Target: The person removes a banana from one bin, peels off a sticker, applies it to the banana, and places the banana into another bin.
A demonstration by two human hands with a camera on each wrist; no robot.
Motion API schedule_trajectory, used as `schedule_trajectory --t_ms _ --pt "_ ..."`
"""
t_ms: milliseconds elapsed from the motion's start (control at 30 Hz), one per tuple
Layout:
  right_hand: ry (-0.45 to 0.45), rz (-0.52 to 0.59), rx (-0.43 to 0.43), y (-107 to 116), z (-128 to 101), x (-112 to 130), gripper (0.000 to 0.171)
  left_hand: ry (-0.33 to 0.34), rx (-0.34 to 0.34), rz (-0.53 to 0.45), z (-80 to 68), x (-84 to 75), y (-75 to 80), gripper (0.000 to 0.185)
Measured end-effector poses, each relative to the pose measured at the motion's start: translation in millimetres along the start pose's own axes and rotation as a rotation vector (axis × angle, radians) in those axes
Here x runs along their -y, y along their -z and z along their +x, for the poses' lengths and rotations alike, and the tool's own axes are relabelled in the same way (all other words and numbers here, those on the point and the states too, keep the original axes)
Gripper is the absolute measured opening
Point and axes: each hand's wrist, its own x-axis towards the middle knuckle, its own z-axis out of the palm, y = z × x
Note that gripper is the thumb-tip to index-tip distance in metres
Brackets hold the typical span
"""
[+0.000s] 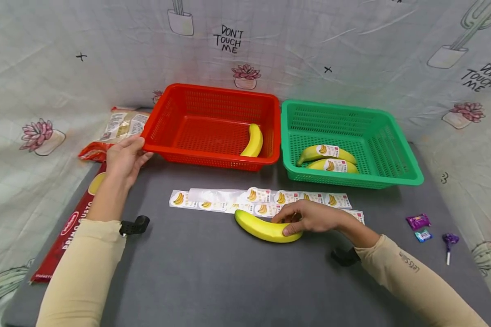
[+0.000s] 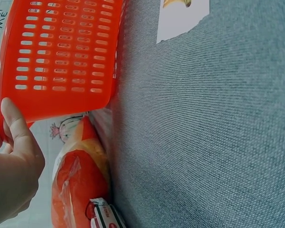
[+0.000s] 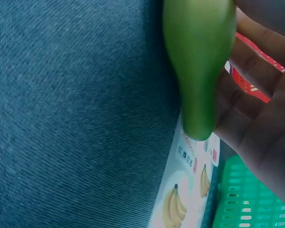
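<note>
Right grip: the right hand (image 1: 311, 217) is curled over the banana (image 1: 266, 228), fingers wrapped round its right end, thumb on the near side.
Banana: lies on its side on the grey bench (image 1: 212, 272), just in front of the sticker sheets (image 1: 262, 200), well short of both baskets; smooth, yellow, curved, no label on it.
Left grip: the left hand (image 1: 124, 156) holds the front left corner of the red basket (image 1: 212, 125), thumb laid over the rim, fingers hidden beneath.
Red basket: rigid plastic with slotted walls, rectangular; one bare banana leans in its right end.
Green basket (image 1: 348, 141): same slotted plastic, touching the red one's right side; two labelled bananas (image 1: 327, 159) inside.
Bench surface: woven grey cloth, fine ribbed texture.
Nearby: crinkled orange packets (image 1: 106, 136) behind the left hand; wrapped sweets (image 1: 419, 227) and a purple lollipop (image 1: 449, 243) well to the right.
Obstruction: the sticker sheets lie between banana and baskets.
</note>
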Motion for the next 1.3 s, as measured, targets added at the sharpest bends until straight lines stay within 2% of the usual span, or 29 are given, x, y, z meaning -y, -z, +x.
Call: schedule_trajectory --t_ms 333,433,533,600,667,733,800,867,967,1067,1167,1300 --pt "-0.006 0.015 -0.018 -5.0 -1.7 -3.7 0.033 -0.002 -0.014 0.079 -0.9 0.1 -3.2 0.058" --pt "-0.009 0.02 -0.026 -5.8 -1.8 -3.3 0.033 -0.025 -0.058 0.126 -2.9 -1.6 -7.2 0.054" --pt "-0.017 0.026 -0.032 -7.0 -2.0 -2.4 0.034 -0.153 -0.189 0.152 -11.7 0.9 -17.0 0.04" --pt "-0.023 0.026 -0.034 -7.5 -2.1 -1.7 0.034 -0.286 -0.28 0.16 -22.5 6.6 -27.9 0.03" --pt "-0.028 0.023 -0.035 -7.6 -2.4 -1.4 0.034 -0.434 -0.311 0.154 -34.7 16.5 -41.5 0.023" --pt "-0.034 0.018 -0.034 -7.4 -2.8 -1.4 0.034 -0.532 -0.252 0.196 -48.0 27.6 -55.7 0.021" --pt "-0.041 0.014 -0.035 -6.9 -3.1 -1.8 0.034 -0.559 -0.128 0.294 -59.2 39.4 -68.7 0.021" --pt "-0.048 0.01 -0.035 -6.8 -3.4 -2.1 0.034 -0.521 0.043 0.446 -67.4 51.2 -78.4 0.023" --pt "-0.057 0.01 -0.036 -6.8 -3.6 -2.5 0.034 -0.413 0.315 0.728 -71.9 68.0 -90.2 0.026" --pt "-0.06 0.013 -0.032 -7.2 -3.6 -2.8 0.035 -0.36 0.515 0.964 -70.6 83.8 -102.1 0.025" --pt "-0.068 0.013 -0.033 -7.5 -3.3 -2.6 0.035 -0.364 0.601 1.109 -67.6 95.6 -116.7 0.02" --pt "-0.069 0.012 -0.034 -7.6 -2.1 -1.8 0.034 -0.385 0.618 1.261 -61.4 104.7 -133.0 0.014"
